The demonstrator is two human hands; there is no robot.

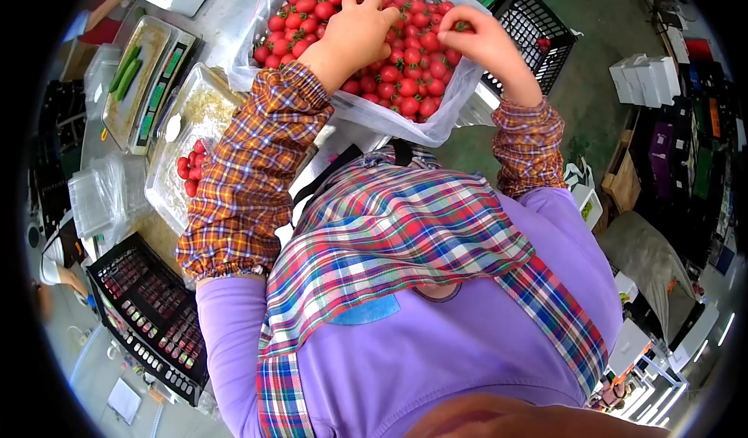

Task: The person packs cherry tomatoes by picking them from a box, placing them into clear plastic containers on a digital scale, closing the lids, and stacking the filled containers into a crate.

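A white crate (446, 130) lined with clear plastic is full of red cherry tomatoes (407, 87) with green tops. My left hand (354, 33) reaches over the middle of the pile, palm down. Its fingers are apart and touch the tomatoes; whatever lies under the palm is hidden. At the crate's right side, my right hand (481, 42) pinches a cherry tomato (464, 26) between thumb and fingers, above the plastic liner. Several more cherry tomatoes (191, 167) sit on a scale pan (167, 174) to the left.
A second scale (156, 87) holds cucumbers (125, 73). Stacked clear plastic boxes (109, 192) stand beside the scales. A black crate (152, 313) of packed punnets is at lower left. Another black crate (534, 37) stands right of the tomatoes. Another person's arm (109, 8) shows at upper left.
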